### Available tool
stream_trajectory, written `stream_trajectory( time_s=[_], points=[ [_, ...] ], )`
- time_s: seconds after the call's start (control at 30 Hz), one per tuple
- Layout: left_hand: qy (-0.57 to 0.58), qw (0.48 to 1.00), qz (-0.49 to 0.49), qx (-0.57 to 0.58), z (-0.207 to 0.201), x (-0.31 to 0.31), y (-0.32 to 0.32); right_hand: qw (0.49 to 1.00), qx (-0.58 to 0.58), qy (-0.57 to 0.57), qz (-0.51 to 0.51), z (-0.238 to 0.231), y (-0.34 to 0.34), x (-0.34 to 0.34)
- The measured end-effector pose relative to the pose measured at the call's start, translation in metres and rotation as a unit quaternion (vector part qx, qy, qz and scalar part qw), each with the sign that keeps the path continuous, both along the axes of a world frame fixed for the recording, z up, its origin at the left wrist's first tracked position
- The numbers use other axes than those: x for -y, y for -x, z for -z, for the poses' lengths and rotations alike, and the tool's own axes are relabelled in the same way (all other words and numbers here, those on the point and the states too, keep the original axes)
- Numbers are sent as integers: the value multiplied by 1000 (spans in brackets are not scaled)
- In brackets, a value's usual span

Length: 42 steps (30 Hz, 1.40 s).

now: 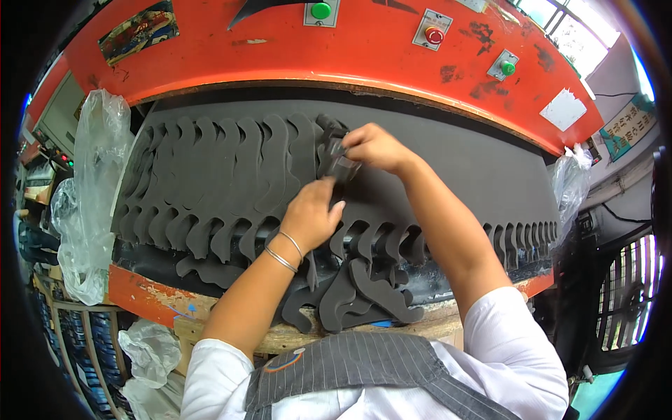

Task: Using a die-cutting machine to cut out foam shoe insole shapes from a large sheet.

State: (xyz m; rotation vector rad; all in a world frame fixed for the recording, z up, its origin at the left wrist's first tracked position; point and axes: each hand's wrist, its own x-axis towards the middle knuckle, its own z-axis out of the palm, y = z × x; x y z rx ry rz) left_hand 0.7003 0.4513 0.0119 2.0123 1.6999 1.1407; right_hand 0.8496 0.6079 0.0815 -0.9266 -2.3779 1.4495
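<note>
A dark, curved cutting die (343,169), blurred by motion, is held above the grey foam sheet (455,164), right of a row of curved cuts. My right hand (378,147) grips its far upper part. At its near end, the fingers of my left hand (311,210) are closed against it, with the thumb apart and lower; two silver bangles circle that wrist. The sheet's near edge is scalloped with wavy cut-outs. Several loose curved foam pieces (381,294) lie piled at the near edge, below my hands.
A red machine beam (280,52) spans the far side, bearing a green button (320,10), a red button (434,35) and another green button (507,68). Clear plastic sheeting (98,175) hangs at the left. A worn wooden ledge (280,341) runs along the near side.
</note>
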Motion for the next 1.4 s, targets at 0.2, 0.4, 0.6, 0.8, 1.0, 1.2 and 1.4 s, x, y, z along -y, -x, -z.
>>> stream_trajectory(
  time_s=[0.2, 0.4, 0.6, 0.8, 1.0, 1.2, 1.4],
  points=[
    [230, 946, -23, -228, -40, -69, 11, 982, -174, -60, 41, -36, -22, 19],
    [206, 956, -45, -204, -23, -62, 1, 963, 141, -231, 2, 39, -37, 36],
    [241, 954, -26, -179, -29, -68, 8, 963, 16, -261, 62, 48, -67, 70],
    [219, 959, -6, -181, -26, -65, 6, 945, 29, -323, 49, 52, -57, 68],
    [239, 953, -21, -186, -35, -63, 7, 934, 30, -354, 31, 52, -53, 67],
    [200, 957, -41, -205, -37, -56, 0, 933, 43, -356, 46, 43, -56, 79],
    [96, 993, -60, -42, -62, -39, 22, 870, -197, -390, 230, -5, -108, 68]
  ],
)
